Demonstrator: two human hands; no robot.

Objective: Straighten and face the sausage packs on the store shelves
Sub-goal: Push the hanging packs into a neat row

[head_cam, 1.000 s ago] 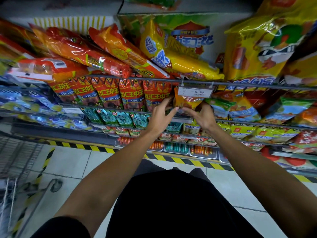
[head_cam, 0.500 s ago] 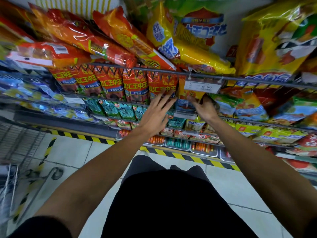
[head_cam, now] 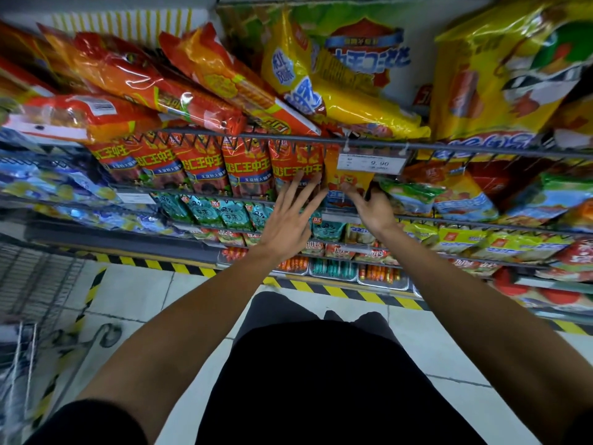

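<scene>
Head view: hands [head_cam: 330,216] at shelf's [head_cam: 224,136] sausage packs [head_cam: 247,165].

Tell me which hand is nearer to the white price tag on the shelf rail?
Right. The right hand sits just below the price tag, fingers on the yellow pack under it. The left hand is lower and further left, fingers spread on a red pack.
</scene>
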